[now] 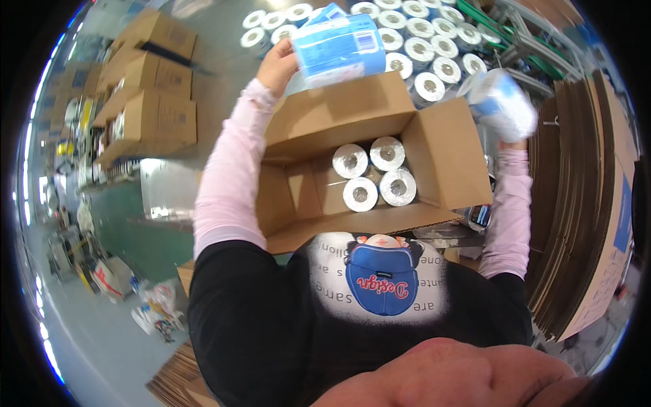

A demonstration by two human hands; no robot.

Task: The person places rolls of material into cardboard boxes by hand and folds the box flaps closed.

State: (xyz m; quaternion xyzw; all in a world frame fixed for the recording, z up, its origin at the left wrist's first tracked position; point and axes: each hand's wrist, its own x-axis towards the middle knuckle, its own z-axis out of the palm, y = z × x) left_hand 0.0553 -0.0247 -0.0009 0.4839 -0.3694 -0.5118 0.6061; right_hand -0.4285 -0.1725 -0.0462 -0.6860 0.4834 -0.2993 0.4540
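Observation:
An open cardboard box (441,156) stands in front of me, with several white-ended wrapped rolls (360,195) upright in its right part. Above its far left flap, my left hand (278,66) grips the left end of a blue plastic-wrapped roll pack (339,49); the fingers behind it are partly hidden. Out to the right, beyond the box's right flap, my right hand (513,144) holds up a blue-and-white wrapped roll pack (505,105). That pack is smeared by motion and covers most of the hand.
Many wrapped rolls (420,49) stand in rows on the far surface. Flattened cardboard sheets (569,203) are stacked upright at the right, near a metal frame with green rails (529,51). Open cartons (152,125) stand at the far left. A plastic bag (159,308) lies on the floor.

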